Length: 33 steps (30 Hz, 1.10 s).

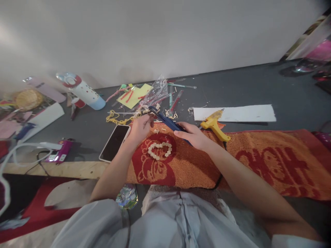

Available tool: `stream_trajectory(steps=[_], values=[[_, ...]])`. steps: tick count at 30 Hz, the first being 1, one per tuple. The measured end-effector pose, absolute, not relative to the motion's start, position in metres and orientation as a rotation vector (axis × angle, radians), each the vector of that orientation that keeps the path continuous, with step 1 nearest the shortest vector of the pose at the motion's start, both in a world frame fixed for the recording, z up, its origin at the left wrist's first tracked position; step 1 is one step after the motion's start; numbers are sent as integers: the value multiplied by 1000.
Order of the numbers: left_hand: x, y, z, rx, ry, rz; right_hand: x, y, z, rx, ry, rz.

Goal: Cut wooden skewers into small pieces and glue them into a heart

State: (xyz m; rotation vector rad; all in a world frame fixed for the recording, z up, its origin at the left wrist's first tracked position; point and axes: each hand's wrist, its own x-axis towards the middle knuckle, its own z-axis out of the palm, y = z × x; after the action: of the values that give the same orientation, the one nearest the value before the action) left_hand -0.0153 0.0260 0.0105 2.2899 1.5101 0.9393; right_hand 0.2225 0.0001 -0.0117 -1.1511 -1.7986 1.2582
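My right hand (192, 134) is closed around the end of a long dark blue tool (167, 120), its exact kind unclear. The tool slants up and left toward my left hand (142, 127). That hand's fingers are curled together by the tool's far tip; anything between them is too small to make out. Below both hands, a heart-shaped ring of small cream pieces (151, 151) lies on an orange and red towel (196, 165). A few loose cream pieces (156, 131) are scattered just above it. Right of my right hand rests a yellow glue gun (214, 126).
A phone (115, 143) lies beside my left forearm. Behind are yellow string (116, 119), yellow paper (133, 96), clear plastic wrap (158, 90) and thin coloured strips. A white strip (240, 113) sits under the glue gun's nozzle. A bottle (82, 91) and purple device (62, 151) are left.
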Motion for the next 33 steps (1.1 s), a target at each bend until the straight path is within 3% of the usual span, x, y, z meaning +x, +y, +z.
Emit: stream_trajectory(steps=[6,11,17,27,33], values=[[-12,25,8,2397,1646,936,219,0,-13,-1160,-1760,1248],[5,8,24,2476,1691,1226,212,2,-18,-1162,-1507,1304],[41,1,31,1878,1478,867,209,1,-11,-1008,-1367,1396],[74,5,9,1151,972,1105,201,-4,-8,-879,-1380,1430],[74,0,6,1253,936,1187,200,-6,-8,-880,-1370,1455]])
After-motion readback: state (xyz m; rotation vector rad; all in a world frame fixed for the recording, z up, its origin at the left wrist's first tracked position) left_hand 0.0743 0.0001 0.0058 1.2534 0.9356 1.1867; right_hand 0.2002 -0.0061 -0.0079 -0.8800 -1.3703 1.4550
